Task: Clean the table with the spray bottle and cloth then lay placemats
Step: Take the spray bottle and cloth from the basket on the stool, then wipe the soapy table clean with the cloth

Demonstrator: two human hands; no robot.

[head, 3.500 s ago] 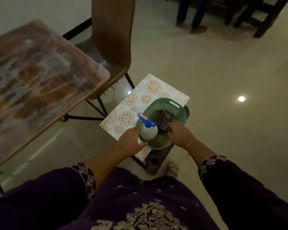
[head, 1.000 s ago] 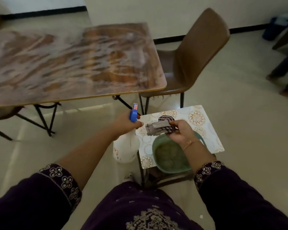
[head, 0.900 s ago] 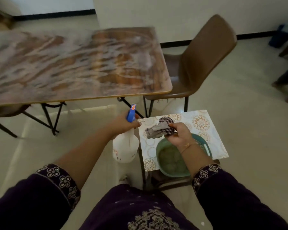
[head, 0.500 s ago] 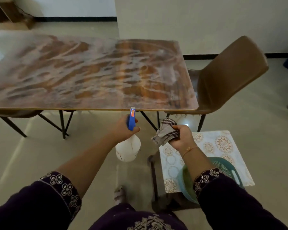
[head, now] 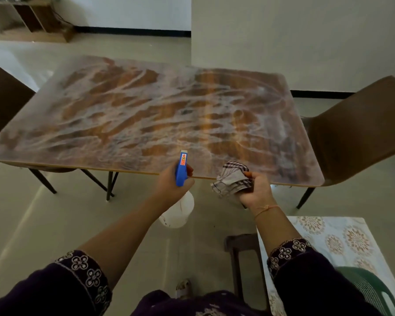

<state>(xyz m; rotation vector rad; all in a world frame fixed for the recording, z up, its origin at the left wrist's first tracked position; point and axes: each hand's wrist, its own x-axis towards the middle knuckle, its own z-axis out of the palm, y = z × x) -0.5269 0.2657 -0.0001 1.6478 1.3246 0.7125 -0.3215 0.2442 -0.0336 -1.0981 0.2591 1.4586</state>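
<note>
We find the left hand (head: 172, 182) clamped round the spray bottle (head: 178, 213) and the right hand (head: 257, 193) clutching the cloth (head: 232, 180), both at the near edge of the table (head: 146, 110). Risk: spraying short would wet the floor (head: 55, 224).

Illegible red label (head: 183, 159) on spray bottle (head: 178, 212)

Brown chair (head: 360, 137); green basket (head: 369, 290); wooden shelf (head: 32, 17)

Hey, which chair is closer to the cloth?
The brown chair at the table's right end, on the same side as the right hand gripping the cloth. The other chair stands at the left end, farther away.
</note>
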